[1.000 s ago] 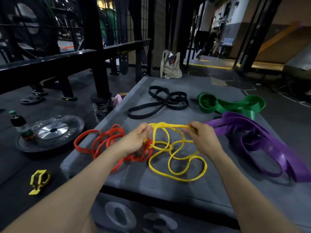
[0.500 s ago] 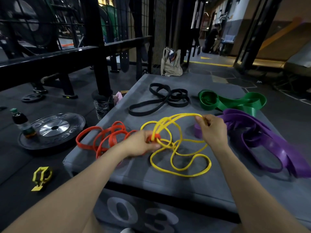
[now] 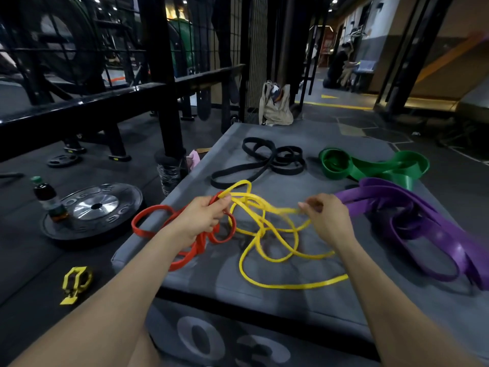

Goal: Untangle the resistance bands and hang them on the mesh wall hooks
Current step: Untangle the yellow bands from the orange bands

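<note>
- The left hand (image 3: pixel 203 217) pinches a strand of the yellow band (image 3: pixel 267 234) between thumb and curled fingers, at the band's 10 o'clock edge, where a yellow loop rises just above the knuckles.
- The right hand (image 3: pixel 324 217) has its fingers curled and its thumb and forefinger closed on a yellow strand at the band's 2 o'clock side; that strand is blurred.
- Between the two hands the yellow strands are lifted off the padded box (image 3: pixel 227 276); the other yellow loops lie tangled on the box top toward 6 o'clock.
- The red band (image 3: pixel 156 221) lies in loops under and beside the left hand, at 9 o'clock of the yellow one, and touches it there.
- The purple band (image 3: pixel 423 229) lies piled at 3 o'clock, just beside the right hand.
- The black band (image 3: pixel 267 161) lies at 12 o'clock, the green band (image 3: pixel 370 165) at 1 o'clock, both apart from the yellow tangle.
- On the floor at 9 o'clock a bottle (image 3: pixel 49 198) stands on a weight plate (image 3: pixel 92 210).
</note>
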The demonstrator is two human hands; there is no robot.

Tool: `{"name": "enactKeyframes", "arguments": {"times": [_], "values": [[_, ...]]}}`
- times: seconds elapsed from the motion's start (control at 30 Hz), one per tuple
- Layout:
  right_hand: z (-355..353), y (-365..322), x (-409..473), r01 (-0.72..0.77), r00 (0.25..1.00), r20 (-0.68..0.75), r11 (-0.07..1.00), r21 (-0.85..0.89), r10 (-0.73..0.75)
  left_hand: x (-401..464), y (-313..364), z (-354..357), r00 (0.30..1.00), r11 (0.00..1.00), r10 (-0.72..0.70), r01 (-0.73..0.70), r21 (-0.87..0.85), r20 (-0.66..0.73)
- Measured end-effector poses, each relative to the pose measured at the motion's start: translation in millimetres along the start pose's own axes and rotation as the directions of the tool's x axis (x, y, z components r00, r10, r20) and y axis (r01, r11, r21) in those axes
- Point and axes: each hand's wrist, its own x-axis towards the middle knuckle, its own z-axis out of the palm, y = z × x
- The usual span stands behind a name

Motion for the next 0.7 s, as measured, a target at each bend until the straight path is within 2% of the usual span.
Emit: {"name": "enactKeyframes", "arguments": {"times": [0.1,0.13,0.2,0.27,0.3,0.37,0.47,0.57,0.63,0.7], "values": [[-4,-12,-3,0.082,0.997,0.002,0.996,0.031,-0.082,0,2,-2,1.000,1.000,-0.018,0.019,0.014,-0.017],[-5,-19,-7,0.108,0.993,0.044,0.993,0.049,-0.110,-1,3,-1,1.000,1.000,-0.022,0.022,0.018,-0.018],[-3,-33,-16,0.158,0.963,0.221,0.987,0.012,-0.157,-1,4,0,1.000,1.000,-0.023,0.023,0.006,-0.017],[10,-40,-26,0.184,0.900,0.418,0.978,-0.097,-0.128,-1,6,2,1.000,1.000,-0.017,0.017,0.006,0.000],[18,-41,-30,0.215,0.879,0.463,0.961,-0.171,-0.115,-2,7,3,1.000,1.000,-0.012,0.012,0.010,0.013],[35,-39,-36,0.285,0.886,0.447,0.905,-0.315,-0.123,-4,9,4,0.999,1.000,-0.001,0.000,0.011,0.042],[51,-35,-36,0.264,0.921,0.374,0.874,-0.408,-0.104,-6,8,1,0.998,1.000,0.013,-0.012,-0.014,0.060],[50,-29,-30,0.171,0.931,0.364,0.894,-0.415,-0.008,-6,7,-12,1.000,0.993,-0.008,0.010,-0.114,0.016],[39,-24,-23,0.111,0.956,0.292,0.910,-0.400,0.011,-7,15,-24,0.999,0.985,-0.035,0.029,-0.169,-0.029],[24,-20,-15,0.071,0.982,0.191,0.947,-0.312,-0.010,-8,33,-35,0.997,0.988,-0.027,0.016,-0.151,-0.071]]}}
